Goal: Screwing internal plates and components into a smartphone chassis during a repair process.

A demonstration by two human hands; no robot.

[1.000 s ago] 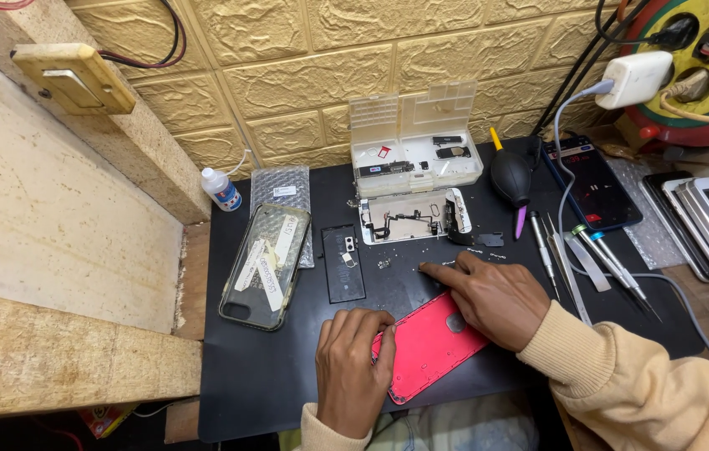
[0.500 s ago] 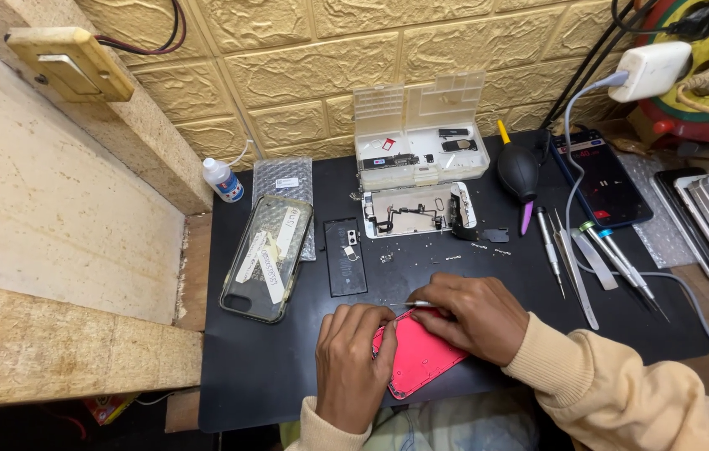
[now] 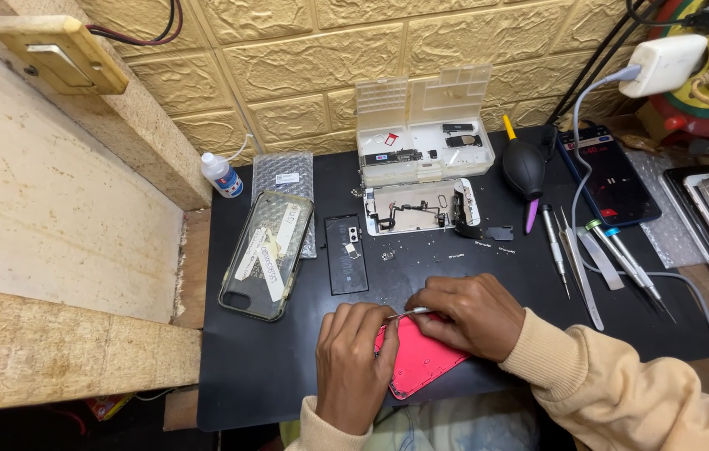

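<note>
A yellow embossed wall backs a wooden bench, and on it lies a black mat [image 3: 287,376] that serves as the worktop. At its near edge, about midway, lies a red phone shell [image 3: 421,359], tilted, partly under both hands. The left hand [image 3: 356,367] lies flat on the shell's left side, fingers together, pressing it down. The right hand [image 3: 473,316] is curled at the shell's upper edge, fingertips pinched on thin metal tweezers [image 3: 409,313] whose tip points left toward the left hand's fingers.

Toward the left edge of the mat lies a clear phone case [image 3: 266,255] holding paper strips, with a sheet of bubble wrap [image 3: 283,175] beyond it and a small white bottle [image 3: 222,175] at the far left corner. Just right of the case lies a flat black battery [image 3: 346,255]. At the far edge stands an open clear parts box [image 3: 425,125], and an opened phone frame [image 3: 417,207] lies just in front of it. Further right are a black air blower [image 3: 526,167], a dark phone [image 3: 613,175] and a row of screwdrivers [image 3: 613,250].
</note>
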